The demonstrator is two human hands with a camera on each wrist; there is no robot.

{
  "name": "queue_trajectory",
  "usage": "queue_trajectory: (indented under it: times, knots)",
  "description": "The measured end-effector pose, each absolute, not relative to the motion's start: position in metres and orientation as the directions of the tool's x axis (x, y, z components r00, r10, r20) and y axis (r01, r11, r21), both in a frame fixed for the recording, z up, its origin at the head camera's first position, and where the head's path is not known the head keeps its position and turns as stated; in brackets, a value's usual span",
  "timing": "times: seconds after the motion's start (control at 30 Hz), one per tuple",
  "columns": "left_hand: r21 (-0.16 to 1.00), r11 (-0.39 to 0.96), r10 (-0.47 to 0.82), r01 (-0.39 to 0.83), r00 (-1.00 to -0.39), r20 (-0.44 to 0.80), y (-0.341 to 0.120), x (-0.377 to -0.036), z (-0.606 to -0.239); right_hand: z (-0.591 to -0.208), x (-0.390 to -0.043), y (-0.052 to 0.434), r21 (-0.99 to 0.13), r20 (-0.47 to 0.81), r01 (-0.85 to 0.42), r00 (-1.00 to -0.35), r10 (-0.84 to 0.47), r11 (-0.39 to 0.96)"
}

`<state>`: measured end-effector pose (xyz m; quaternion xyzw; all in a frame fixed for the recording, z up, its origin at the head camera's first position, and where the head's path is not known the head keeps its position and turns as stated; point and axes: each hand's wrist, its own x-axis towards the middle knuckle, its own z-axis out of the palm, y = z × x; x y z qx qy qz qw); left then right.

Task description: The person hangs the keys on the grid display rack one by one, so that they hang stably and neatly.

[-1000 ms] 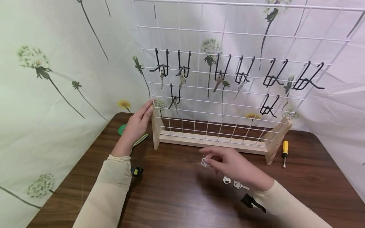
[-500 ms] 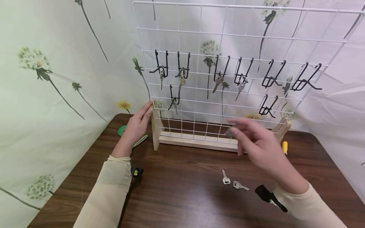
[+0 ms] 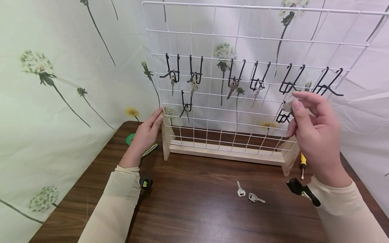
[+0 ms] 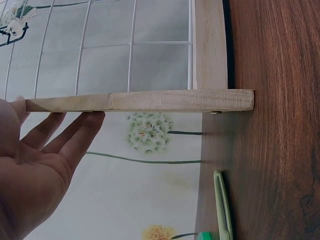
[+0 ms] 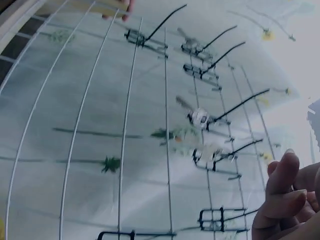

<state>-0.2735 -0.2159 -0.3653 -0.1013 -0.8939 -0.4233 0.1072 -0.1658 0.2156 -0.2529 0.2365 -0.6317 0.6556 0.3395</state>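
Pinching a key (image 3: 287, 107), the right hand (image 3: 313, 135) sits just beside the lower hook (image 3: 284, 116) (far-right corner); the left hand (image 3: 146, 133), fingers straight, steadies the rack (image 3: 166, 135).

You had soft, even light from above, with faint shadows on the table (image 3: 194, 206). Your right hand (image 3: 316, 135) was smeared by motion blur. The wire grid (image 3: 243, 67) bowed at the head view's edges. Your right wrist view looked dim, bluish and hazy; the left wrist view stayed sharp.
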Motion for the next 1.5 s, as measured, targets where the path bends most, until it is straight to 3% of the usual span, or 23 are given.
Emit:
queue_trajectory:
  times: [0.27, 0.53, 0.73, 1.1, 1.17, 1.33, 1.5]
  knots:
    - [0.732, 0.624, 0.090, 0.272, -0.956, 0.278, -0.214, -0.274, -0.364, -0.248, -0.176, 0.226, -0.648, 0.744, -0.761, -0.636, 0.207, -0.009]
    - [0.730, 0.626, 0.089, 0.276, -0.955, 0.284, -0.216, -0.274, -0.364, -0.245, -0.187, 0.234, -0.787, 0.600, -0.615, -0.783, 0.162, -0.057]
    - [0.730, 0.624, 0.086, 0.278, -0.953, 0.290, -0.215, -0.275, -0.364, -0.244, -0.198, 0.243, -0.827, 0.550, -0.560, -0.822, 0.149, -0.043]
    - [0.732, 0.626, 0.081, 0.269, -0.956, 0.282, -0.218, -0.273, -0.367, -0.246, -0.203, 0.247, -0.862, 0.502, -0.493, -0.863, 0.065, 0.116]
    - [0.733, 0.626, 0.080, 0.266, -0.957, 0.279, -0.219, -0.272, -0.367, -0.248, -0.200, 0.247, -0.856, 0.493, -0.472, -0.868, 0.060, 0.209]
    - [0.732, 0.627, 0.089, 0.266, -0.958, 0.272, -0.219, -0.271, -0.368, -0.256, -0.181, 0.246, -0.761, 0.550, -0.438, -0.827, 0.118, 0.479]
    - [0.733, 0.622, 0.089, 0.276, -0.955, 0.284, -0.218, -0.272, -0.366, -0.261, -0.159, 0.240, -0.688, 0.694, -0.585, -0.703, 0.155, 0.429]
